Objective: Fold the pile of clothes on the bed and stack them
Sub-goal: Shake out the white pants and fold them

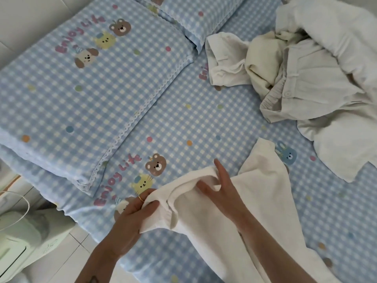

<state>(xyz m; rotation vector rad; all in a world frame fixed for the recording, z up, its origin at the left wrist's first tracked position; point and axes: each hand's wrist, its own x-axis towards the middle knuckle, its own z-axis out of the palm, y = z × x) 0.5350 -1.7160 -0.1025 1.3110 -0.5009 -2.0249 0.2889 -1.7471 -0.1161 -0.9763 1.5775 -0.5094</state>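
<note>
Your left hand [132, 211] pinches the elastic waistband edge of the white trousers [204, 231], thumb on top. Your right hand [220, 188] is spread, fingers tucked into the waistband opening. The trousers lie at the near edge of the bed [183, 123], one leg [263, 166] angled toward the unfolded pile [306, 74]; the rest trails toward you and out of frame. No folded stack visible yet.

Risks: the leg pointing at the pile is skewed, so folding now likely gives a crooked crease. The trailing part may slide off the bed edge. Pulling only from the left hand's pinch could bunch the waistband.
</note>
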